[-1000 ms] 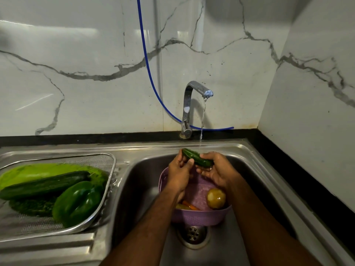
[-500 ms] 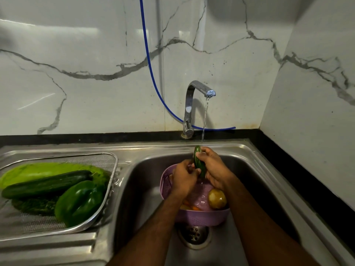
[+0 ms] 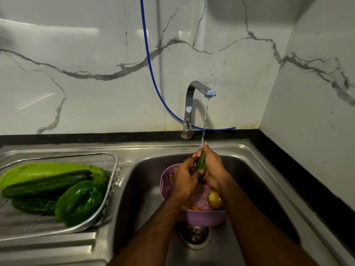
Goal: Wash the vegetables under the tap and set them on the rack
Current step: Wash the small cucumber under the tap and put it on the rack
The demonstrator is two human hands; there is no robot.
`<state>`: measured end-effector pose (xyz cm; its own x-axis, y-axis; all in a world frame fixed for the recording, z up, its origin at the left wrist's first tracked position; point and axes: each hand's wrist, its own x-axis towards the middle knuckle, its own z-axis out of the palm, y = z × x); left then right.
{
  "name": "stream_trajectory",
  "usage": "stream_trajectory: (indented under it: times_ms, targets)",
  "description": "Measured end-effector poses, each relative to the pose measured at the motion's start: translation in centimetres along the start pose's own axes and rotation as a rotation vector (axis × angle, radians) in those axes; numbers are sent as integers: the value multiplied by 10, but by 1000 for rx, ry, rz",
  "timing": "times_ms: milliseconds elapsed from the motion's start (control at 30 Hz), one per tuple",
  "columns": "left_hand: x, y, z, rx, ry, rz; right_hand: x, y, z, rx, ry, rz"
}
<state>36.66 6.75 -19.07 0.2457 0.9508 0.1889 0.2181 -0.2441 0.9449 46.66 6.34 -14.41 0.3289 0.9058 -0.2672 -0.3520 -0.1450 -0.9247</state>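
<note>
- Water from the chrome bent-neck tap (image 3: pixel 194 104) runs down onto the top end of a small dark-green cucumber (image 3: pixel 201 163), held over the lilac plastic basket (image 3: pixel 199 217) in the steel sink (image 3: pixel 255 169).
- Right hand (image 3: pixel 213 169): grip curled round the cucumber from 3 o'clock, fingertips at its upper end.
- Left hand (image 3: pixel 185 181): grip wrapped on the lower end from 8 o'clock.
- Long axis runs near upright, 12 to 6, tilted slightly.
- Mesh steel rack (image 3: pixel 113 169) lies well apart at 9 o'clock; the left hand is nearer, so it likely carries.
</note>
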Motion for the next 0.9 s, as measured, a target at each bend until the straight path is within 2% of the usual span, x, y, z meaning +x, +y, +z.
stream_trajectory:
  times_ms: [67,200,300,600,733,900]
  targets:
    - [0,-1,0,-15,-4,-2,0,-2,0,25,-19,-14]
    - [3,1,-5,-83,14,-33,-1,-1,-5,114,-202,-27]
    - [7,0,-9,-101,19,-42,0,3,-7,133,-236,-76]
    - [5,-4,-6,-96,-40,-38,2,1,5,-29,-58,-115]
    - [6,-3,-7,-157,-20,-60,1,0,2,23,-135,-77]
    - [4,6,-7,-232,-96,-128,-1,-5,-8,-159,-93,-92]
